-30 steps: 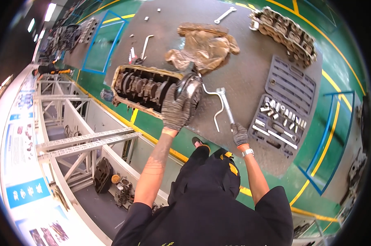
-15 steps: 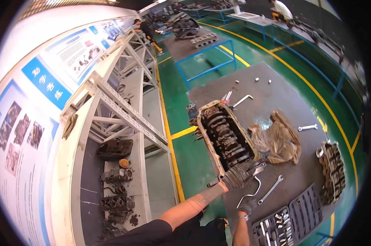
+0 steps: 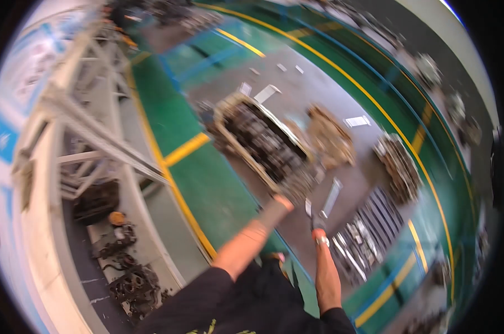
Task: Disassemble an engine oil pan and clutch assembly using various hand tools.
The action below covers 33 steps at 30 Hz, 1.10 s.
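An engine block [image 3: 263,131] lies on the dark workbench [image 3: 252,72], its open side up and the crankshaft showing inside. My left hand [image 3: 297,185], in a dark grey glove, is at the near end of the block; its fingers are smeared by motion. Lower and to the right, my gloved right hand [image 3: 318,222] looks closed round the near end of a thin bent metal rod [image 3: 309,207]. Just beyond that hand lies a combination wrench [image 3: 333,196]. Right of the block rests a crumpled brownish plastic bag [image 3: 327,139].
An opened tool case [image 3: 383,214] with sockets lies at the bench's near right, a cylinder head [image 3: 398,167] beyond it. Farther off are another wrench [image 3: 358,121] and an L-shaped tool [image 3: 267,93]. A white metal rack [image 3: 104,136] with engine parts stands left.
The view has swung, so bench and block sit farther up and left in the picture, blurred. Both hands stay beside the block's near end; the right one is still at the bent rod.
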Available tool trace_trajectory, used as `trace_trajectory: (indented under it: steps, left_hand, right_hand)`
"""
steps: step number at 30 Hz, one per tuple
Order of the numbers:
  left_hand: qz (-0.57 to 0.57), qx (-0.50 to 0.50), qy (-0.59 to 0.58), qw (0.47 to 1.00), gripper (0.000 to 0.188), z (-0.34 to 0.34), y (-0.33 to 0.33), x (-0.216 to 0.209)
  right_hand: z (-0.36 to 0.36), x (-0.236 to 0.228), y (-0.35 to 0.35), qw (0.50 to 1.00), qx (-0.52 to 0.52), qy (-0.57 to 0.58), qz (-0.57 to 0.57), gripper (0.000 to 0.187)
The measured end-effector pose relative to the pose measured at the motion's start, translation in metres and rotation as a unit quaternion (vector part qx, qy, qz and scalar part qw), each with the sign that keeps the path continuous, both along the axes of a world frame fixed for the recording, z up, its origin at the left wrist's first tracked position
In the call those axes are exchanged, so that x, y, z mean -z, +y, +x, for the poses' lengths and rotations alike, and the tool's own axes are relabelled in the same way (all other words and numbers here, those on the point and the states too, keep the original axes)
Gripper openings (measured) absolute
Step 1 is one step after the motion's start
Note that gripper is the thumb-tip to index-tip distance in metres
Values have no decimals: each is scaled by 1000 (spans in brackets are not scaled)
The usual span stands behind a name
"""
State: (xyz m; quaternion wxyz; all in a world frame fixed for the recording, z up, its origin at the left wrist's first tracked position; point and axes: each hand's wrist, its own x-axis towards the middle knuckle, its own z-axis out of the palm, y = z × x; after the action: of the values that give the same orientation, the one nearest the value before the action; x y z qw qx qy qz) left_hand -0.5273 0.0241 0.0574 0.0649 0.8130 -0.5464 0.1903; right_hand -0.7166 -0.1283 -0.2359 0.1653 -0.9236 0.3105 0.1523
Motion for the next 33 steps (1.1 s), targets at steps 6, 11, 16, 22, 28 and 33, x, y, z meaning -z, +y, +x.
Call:
trace_trajectory:
  steps: [6, 11, 16, 22, 28, 33]
  left_hand:
    - [-11, 219, 240, 946, 63, -76, 48, -4]
    - [-86, 412, 325, 847, 66, -147, 27, 32]
    - [-92, 371, 39, 923, 19, -170, 17, 54]
    - [-45, 391, 203, 897, 19, -149, 38, 17]
    - [-18, 359, 213, 908, 22, -166, 35, 36]
    - [71, 313, 185, 929, 29, -164, 42, 54]
  right_hand:
    - [-169, -223, 104, 978, 136, -151, -52, 44]
    - [-203, -358, 140, 915, 331, -154, 170, 32]
    - [-202, -399, 116, 957, 233, -115, 131, 32]
    - [-171, -415, 75, 989, 106, -69, 74, 29]
    - [-182, -387, 55, 976, 139, -53, 162, 29]
    - [-187, -331, 40, 970, 97, -94, 203, 32]
